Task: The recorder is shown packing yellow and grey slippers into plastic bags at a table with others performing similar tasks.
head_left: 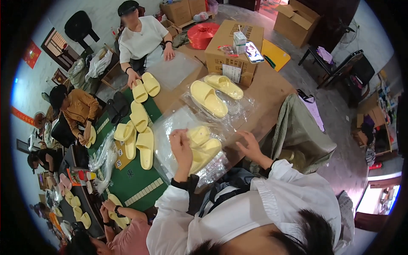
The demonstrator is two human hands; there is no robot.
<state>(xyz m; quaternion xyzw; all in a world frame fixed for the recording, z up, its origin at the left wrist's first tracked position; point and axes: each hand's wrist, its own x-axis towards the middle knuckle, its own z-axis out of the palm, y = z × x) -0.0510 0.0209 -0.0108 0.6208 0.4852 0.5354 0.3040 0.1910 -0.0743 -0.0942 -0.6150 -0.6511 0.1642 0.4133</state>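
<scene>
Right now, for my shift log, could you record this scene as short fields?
Left hand: beside pale yellow slip-on slippers, grip unclear
Right hand: open, apart from the slippers
Near slippers: clear, shiny plastic
Beyond: another pale yellow pair
Further: brown cardboard box, lit smartphone on top
Person's left: green tabletop with more yellow slippers

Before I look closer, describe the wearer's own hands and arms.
The left hand and right hand are bare, without gloves. Loose white sleeves cover the arms, with dark cuffs or bands near the wrists; I cannot tell which.
</scene>
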